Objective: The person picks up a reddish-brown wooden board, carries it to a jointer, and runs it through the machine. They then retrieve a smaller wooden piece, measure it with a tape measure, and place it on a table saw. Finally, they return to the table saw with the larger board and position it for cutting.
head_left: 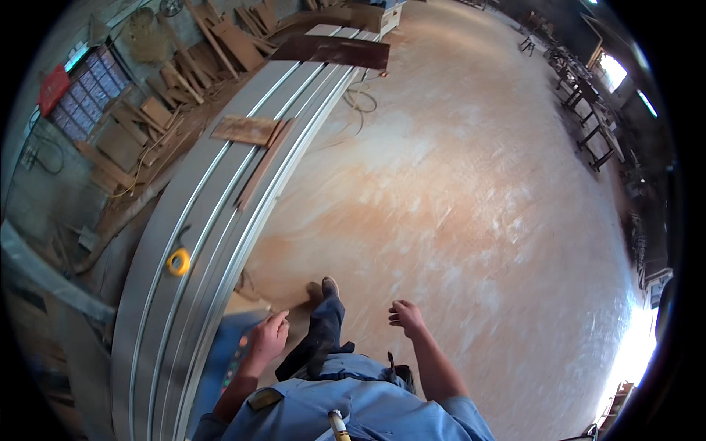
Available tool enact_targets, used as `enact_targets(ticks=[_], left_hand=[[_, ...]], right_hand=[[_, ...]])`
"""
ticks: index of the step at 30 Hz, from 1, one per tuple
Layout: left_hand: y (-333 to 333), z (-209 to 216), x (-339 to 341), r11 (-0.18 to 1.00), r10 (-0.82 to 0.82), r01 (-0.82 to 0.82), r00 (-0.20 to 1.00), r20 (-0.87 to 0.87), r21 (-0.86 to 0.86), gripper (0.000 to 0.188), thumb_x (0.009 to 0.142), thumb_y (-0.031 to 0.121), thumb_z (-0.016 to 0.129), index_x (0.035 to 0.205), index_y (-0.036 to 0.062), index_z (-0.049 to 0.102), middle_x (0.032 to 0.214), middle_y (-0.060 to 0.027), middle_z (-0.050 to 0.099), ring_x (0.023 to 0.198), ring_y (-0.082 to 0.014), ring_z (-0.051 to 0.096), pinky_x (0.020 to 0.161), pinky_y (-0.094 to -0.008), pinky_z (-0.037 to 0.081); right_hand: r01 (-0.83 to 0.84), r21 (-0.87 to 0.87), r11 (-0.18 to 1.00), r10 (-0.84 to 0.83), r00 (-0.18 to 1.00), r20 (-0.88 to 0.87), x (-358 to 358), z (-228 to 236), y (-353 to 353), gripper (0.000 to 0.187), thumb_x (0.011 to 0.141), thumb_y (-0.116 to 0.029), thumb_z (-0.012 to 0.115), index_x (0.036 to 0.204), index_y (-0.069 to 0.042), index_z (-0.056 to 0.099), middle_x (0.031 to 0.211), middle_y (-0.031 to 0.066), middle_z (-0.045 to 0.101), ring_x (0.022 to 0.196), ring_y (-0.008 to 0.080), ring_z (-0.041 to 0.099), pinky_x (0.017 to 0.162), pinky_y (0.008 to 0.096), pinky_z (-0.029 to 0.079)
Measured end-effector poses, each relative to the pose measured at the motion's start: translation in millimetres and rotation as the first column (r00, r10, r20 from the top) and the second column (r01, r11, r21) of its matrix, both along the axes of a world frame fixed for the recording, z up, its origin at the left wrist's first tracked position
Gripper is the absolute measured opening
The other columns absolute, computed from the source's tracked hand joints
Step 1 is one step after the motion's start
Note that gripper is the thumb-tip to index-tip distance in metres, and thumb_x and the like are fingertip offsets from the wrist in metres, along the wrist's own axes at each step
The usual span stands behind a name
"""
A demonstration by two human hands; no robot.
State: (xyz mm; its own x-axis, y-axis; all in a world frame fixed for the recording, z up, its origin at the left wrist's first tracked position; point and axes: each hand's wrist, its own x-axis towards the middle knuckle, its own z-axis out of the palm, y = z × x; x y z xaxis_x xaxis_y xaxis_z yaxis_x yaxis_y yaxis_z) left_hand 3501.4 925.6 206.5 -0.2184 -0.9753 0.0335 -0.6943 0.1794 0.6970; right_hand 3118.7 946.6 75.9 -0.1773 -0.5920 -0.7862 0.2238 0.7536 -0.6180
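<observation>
My left hand [270,334] hangs in the air beside the near end of a long grey machine table [140,323] with metal rails. Its fingers are loosely bent and hold nothing. My right hand [407,317] is raised over the floor, away from the table, with its fingers half curled and nothing seen in them. On the table lies a round yellow object [177,262] with a dark middle, perhaps a tape measure. Farther along are a short wooden board [246,131] and a narrow reddish wood strip [263,167]. A dark brown panel [331,51] crosses the far end.
Wood offcuts [235,44] lean along the left wall near a barred window [90,92]. A hose [360,99] lies coiled on the dusty floor [441,184] beside the table. A blue machine cabinet [224,345] stands under its near edge. Dark stands [599,143] line the right side.
</observation>
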Motion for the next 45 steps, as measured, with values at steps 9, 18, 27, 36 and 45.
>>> enact_targets(ticks=[9,18,27,36,45], left_hand=[[-275,-7,-132,0.976,-0.214,0.208,0.972,-0.097,-0.069,0.025,0.085,0.01,0.06,0.108,0.0035,0.062,0.092,-0.0164,0.067,0.083,-0.0356,0.065,0.07,-0.0431,0.053],[-438,14,-165,0.996,-0.031,0.017,0.989,-0.146,-0.092,0.026,0.083,0.003,0.059,0.109,0.0025,0.064,0.089,-0.0181,0.066,0.079,-0.0365,0.065,0.068,-0.04,0.053],[-405,-100,-201,0.591,0.57,-0.553,0.801,0.181,0.587,0.037,0.088,0.02,0.048,0.113,-0.0033,0.063,0.071,-0.0181,0.064,0.066,-0.0279,0.064,0.065,-0.0378,0.051],[-313,-101,-314,0.144,0.635,-0.731,0.585,0.504,0.667,0.039,0.082,0.02,0.059,0.117,0.0041,0.062,0.071,-0.0126,0.067,0.062,-0.0229,0.067,0.063,-0.0346,0.055],[-347,-71,-375,0.098,0.766,-0.744,0.481,0.427,0.661,0.037,0.084,0.023,0.061,0.116,0.0056,0.062,0.075,-0.0122,0.069,0.068,-0.026,0.068,0.064,-0.0361,0.055]], right_hand=[[0.091,-0.04,0.995,-0.094,0.99,-0.105,-131,30,-201,0.032,0.092,-0.023,0.057,0.116,-0.001,0.057,0.097,0.0121,0.065,0.075,0.0214,0.064,0.065,0.034,0.055],[-0.065,-0.127,0.99,0.069,0.997,0.029,-193,16,-479,0.035,0.094,-0.023,0.056,0.121,-0.001,0.054,0.098,0.0125,0.066,0.076,0.0203,0.064,0.065,0.0337,0.055],[-0.326,-0.348,0.879,0.302,0.945,-0.122,-242,-40,-895,0.062,0.086,-0.027,0.063,0.138,0.002,0.043,0.119,0.0142,0.059,0.102,0.0246,0.058,0.079,0.0398,0.052],[-0.278,-0.627,0.728,0.526,0.813,0.251,-238,-31,-1104,0.042,0.089,-0.013,0.06,0.127,0.002,0.053,0.113,0.012,0.063,0.099,0.0234,0.061,0.082,0.0369,0.052],[-0.286,-0.517,0.807,0.486,0.819,0.306,-275,-71,-1133,0.037,0.09,-0.016,0.058,0.124,0.0,0.055,0.11,0.0114,0.065,0.097,0.0237,0.062,0.082,0.038,0.053]])
